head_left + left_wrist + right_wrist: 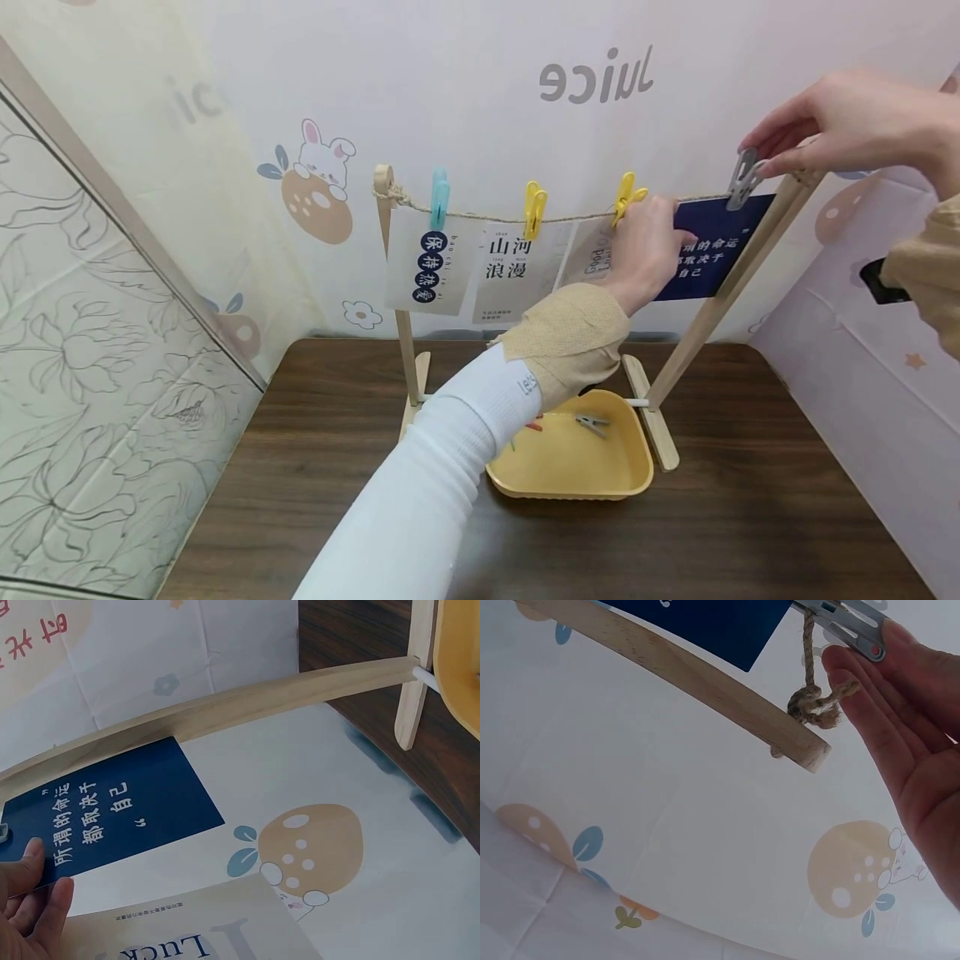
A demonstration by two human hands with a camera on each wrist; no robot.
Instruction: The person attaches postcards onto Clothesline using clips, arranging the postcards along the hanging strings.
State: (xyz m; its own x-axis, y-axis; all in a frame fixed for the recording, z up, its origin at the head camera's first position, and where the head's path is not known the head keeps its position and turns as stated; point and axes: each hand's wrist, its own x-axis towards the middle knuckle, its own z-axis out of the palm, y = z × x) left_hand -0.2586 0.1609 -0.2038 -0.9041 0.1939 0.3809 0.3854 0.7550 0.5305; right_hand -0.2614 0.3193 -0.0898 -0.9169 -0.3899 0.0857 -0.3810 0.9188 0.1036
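In the head view, my right hand [847,125] pinches a grey clothespin [742,179] at the top right corner of a dark blue card [708,258] with white lettering. The card lies against the twine [487,218], beside the right post. My left hand [648,250] holds the card near its upper left edge; in the left wrist view its thumb [30,864] overlaps the card's face. Part of a "Good Luck" card [588,254] is hidden behind that hand. In the right wrist view, the clothespin's jaws reach the card's corner next to the knotted twine [806,705].
A light blue clothespin [439,200] and two yellow clothespins [534,210] hold pale cards [431,275] on the twine. The wooden frame [697,346] stands on the dark table [337,500]. A yellow basket [573,490] below contains another grey clothespin [592,423]; my left forearm covers part of it.
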